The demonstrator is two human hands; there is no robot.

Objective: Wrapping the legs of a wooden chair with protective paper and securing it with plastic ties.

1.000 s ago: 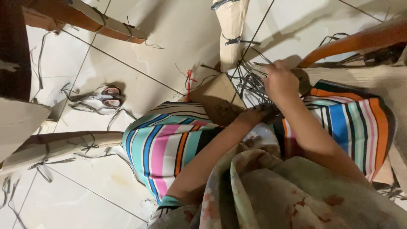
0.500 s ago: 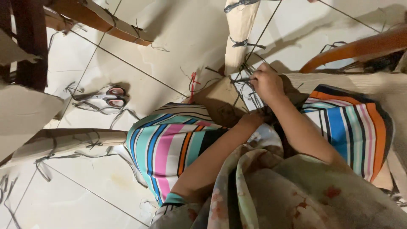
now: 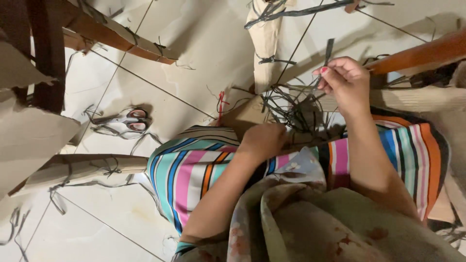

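Strips of dark, flat cord were seen tangled in a loose heap on the striped cloth over the lap, and one single strip was pinched upright between the thumb and fingertips of the right hand, which was closed narrowly on it above the heap. The left hand was laid knuckles-up on a flat brown cardboard piece just beside the tangle; whether anything was gripped under it could not be told. Three long packages wrapped in pale brown paper and bound with dark cord were counted: one stood up the middle of the tiled floor towards the top edge, one was laid at the left near the knee, and a third, of darker wood colour, was slanted across the upper left. One pair of scissors with pale handles was left on the tiles among cut cord ends, well apart from both hands. A curved orange-brown wooden bar was seen at the upper right, behind the right hand. One short red cord was seen at the cardboard's edge. No labels could be made out on the wrappings.
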